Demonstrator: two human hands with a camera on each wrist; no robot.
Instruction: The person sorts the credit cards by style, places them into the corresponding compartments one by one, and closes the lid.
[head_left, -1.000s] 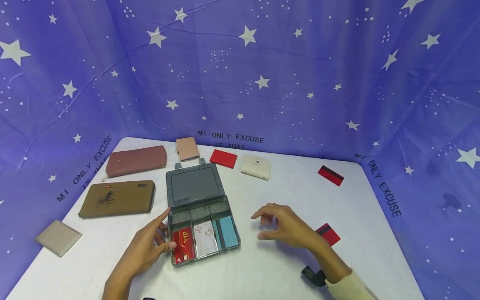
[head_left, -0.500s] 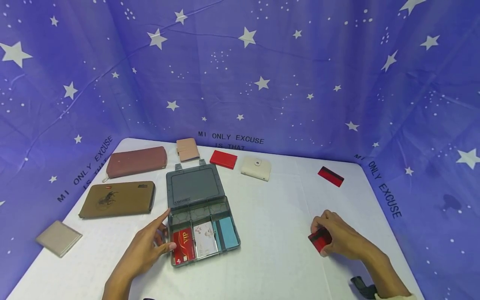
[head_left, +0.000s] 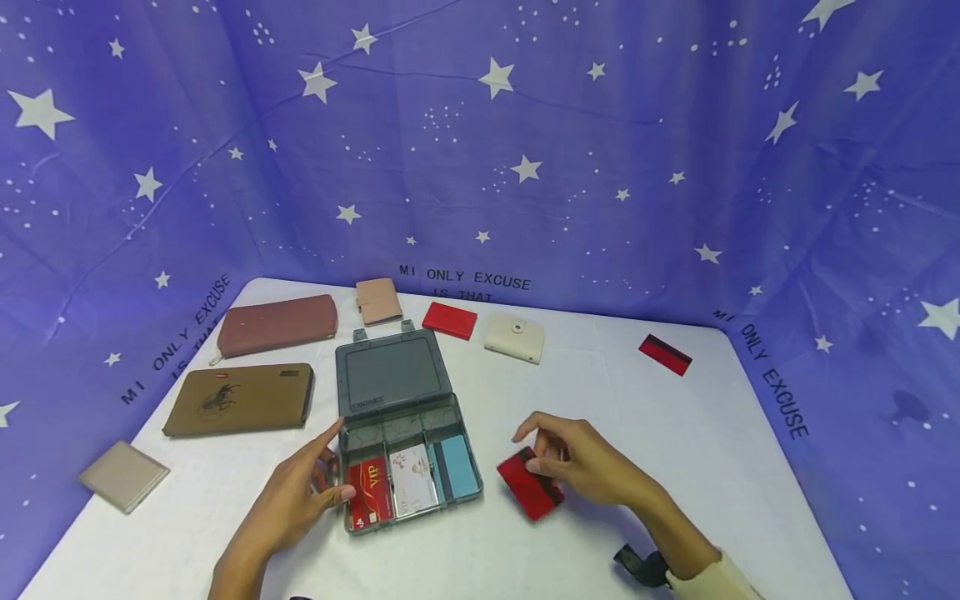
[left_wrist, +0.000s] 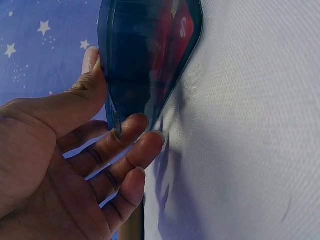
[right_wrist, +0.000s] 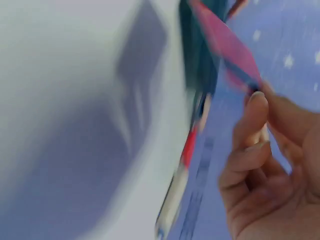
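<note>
A dark, see-through plastic case (head_left: 393, 367) lies on the table with its lid folded back. Across its front compartments sit a red VIP card (head_left: 371, 492), a white card (head_left: 412, 477) and a blue card (head_left: 454, 467) with a dark stripe. My left hand (head_left: 294, 492) holds the case by its left side, thumb and fingers on its edge, as the left wrist view (left_wrist: 95, 140) of that hand also shows. To the right of the case, my right hand (head_left: 585, 462) pinches a red card (head_left: 531, 492) with a black stripe, raised above the table; it looks blurred in the right wrist view.
Another red striped card (head_left: 665, 355) lies at the far right. Behind the case are a pink wallet (head_left: 378, 301), a red card holder (head_left: 449, 321) and a cream wallet (head_left: 514, 337). Left lie a maroon wallet (head_left: 277, 325), an olive wallet (head_left: 238, 400) and a beige one (head_left: 124, 477).
My right hand reached right, picked up the nearer red striped card from the table, and brought it left toward the case. The left hand stays at the case.
</note>
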